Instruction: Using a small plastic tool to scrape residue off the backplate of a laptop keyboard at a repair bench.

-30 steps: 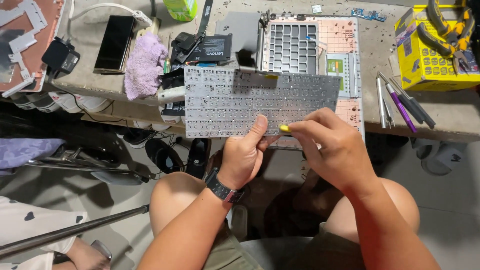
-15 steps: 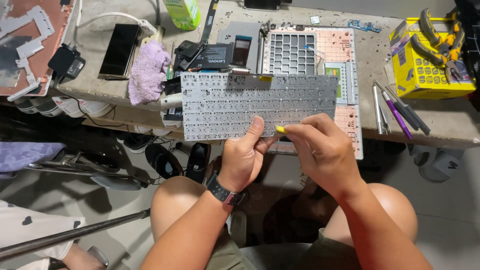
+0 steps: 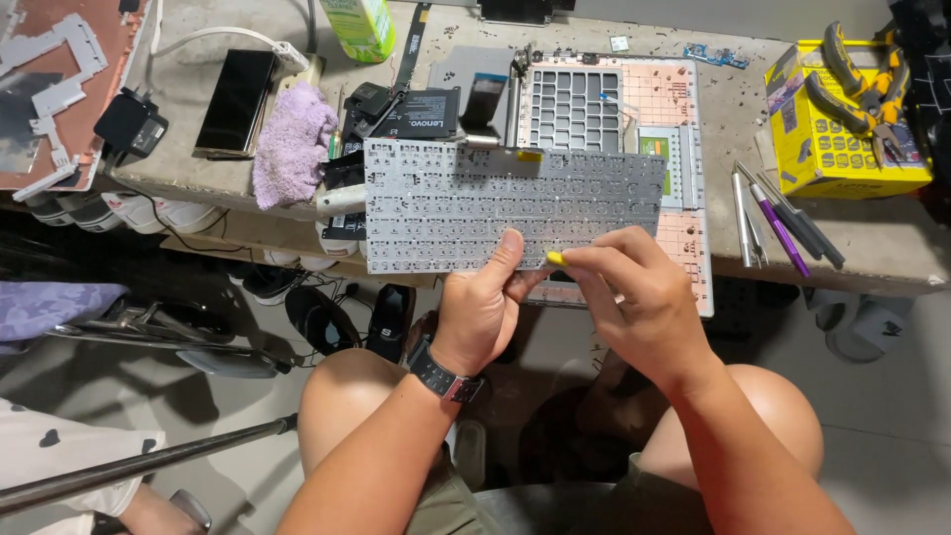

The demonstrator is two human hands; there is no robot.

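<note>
I hold a flat grey keyboard panel (image 3: 495, 203), stripped of its keys, level above my knees at the workbench edge. My left hand (image 3: 482, 307) grips its lower edge, thumb pressed on top. Pinched in the fingertips of my right hand (image 3: 634, 297) is a small yellow piece (image 3: 556, 259), touching the panel's lower edge just right of my left thumb. Another small yellow tab (image 3: 529, 156) sits on the panel's upper edge. A dark watch is on my left wrist.
Behind the panel lies an opened laptop shell (image 3: 634, 99) with an empty key grid. A yellow box (image 3: 842, 149) carrying pliers (image 3: 857, 84) stands right, thin tools (image 3: 783, 213) beside it. Left are a purple cloth (image 3: 290, 144), a dark phone (image 3: 236, 99), a charger and a green bottle.
The panel and both hands have kept nearly the same pose; the view has shifted slightly. My right fingers have edged the yellow piece closer to my left thumb.
</note>
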